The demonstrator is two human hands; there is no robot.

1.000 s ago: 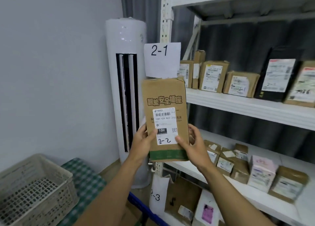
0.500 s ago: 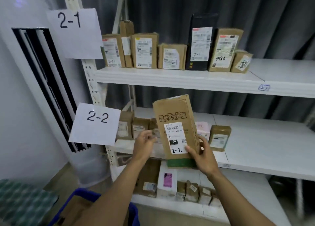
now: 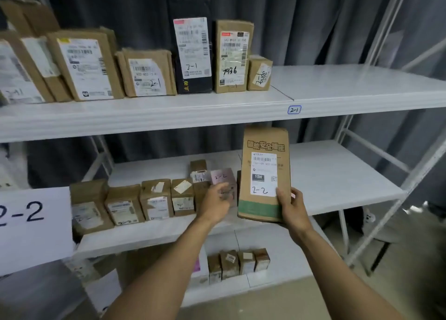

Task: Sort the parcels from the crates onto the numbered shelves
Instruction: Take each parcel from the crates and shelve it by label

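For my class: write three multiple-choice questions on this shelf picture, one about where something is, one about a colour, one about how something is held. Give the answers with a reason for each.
1. Where does the black parcel stand?
A. on the shelf tagged 2-1
B. on the lowest shelf
C. in a crate

2. What colour is the band across the lower end of the tall cardboard parcel?
A. red
B. green
C. blue

3. How is the tall cardboard parcel held?
A. by both hands
B. by the right hand alone
C. by no hand

Answers:
1 A: the 2-1 tag sits on the front edge of the shelf it stands on.
2 B: the band is plainly green.
3 B: the right hand grips its lower right edge, and the left hand is off it.
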